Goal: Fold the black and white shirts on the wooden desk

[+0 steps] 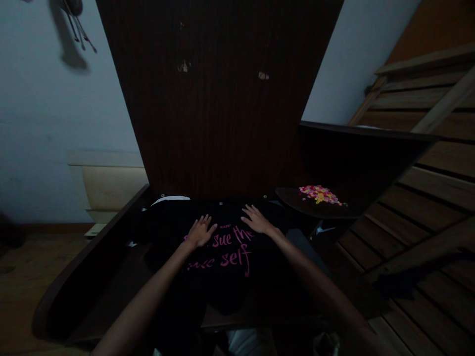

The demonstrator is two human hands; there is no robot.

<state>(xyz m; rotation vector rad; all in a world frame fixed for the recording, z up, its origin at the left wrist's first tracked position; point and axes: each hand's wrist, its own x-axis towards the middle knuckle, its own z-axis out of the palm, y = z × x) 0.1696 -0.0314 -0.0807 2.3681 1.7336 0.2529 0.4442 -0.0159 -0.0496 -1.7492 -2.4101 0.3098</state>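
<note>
A black shirt (222, 287) with pink lettering lies spread over a dark wooden surface in front of me. My left hand (201, 231) rests flat on its left part, fingers apart, covering some of the letters. On the right side of the print, my right hand (257, 220) lies palm down with its fingers spread, also touching the cloth. Neither hand grips anything. The lower part of the shirt is dark, and its outline is hard to make out there.
A dark wooden panel (226, 109) rises behind the shirt. To the right, a small shelf (289, 198) bears a pile of colourful small pieces (321, 194). A raised wooden side (89, 252) bounds the left. Wooden slats (419, 198) stand far right.
</note>
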